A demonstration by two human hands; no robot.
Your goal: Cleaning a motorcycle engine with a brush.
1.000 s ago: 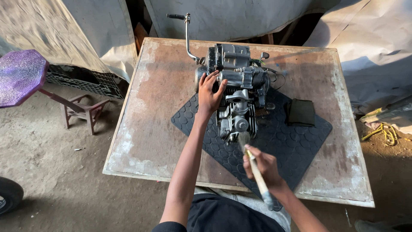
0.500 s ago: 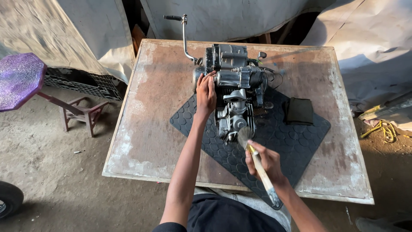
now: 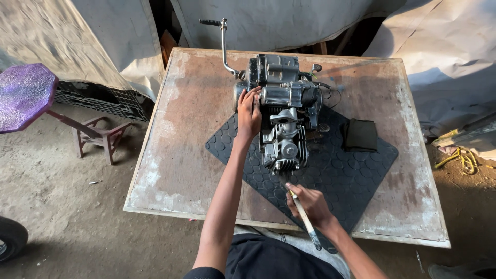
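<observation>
On rubber mat (image 3: pixel 356 175), engine (image 3: pixel 281 119) braced: left hand (image 3: pixel 249 111) spread flat against its side; right hand (image 3: pixel 310 204) fist-gripping long tool (image 3: pixel 305 219) below cylinder head. Next move calls for steady bracing.

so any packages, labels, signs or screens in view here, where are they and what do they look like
None that can be made out: no package, label, sign or screen shows.
Closest thing: a small flat dark pouch-like item, squarish and plain, lying on the black rubber mat to the right of the grey engine on the worn table.
</observation>
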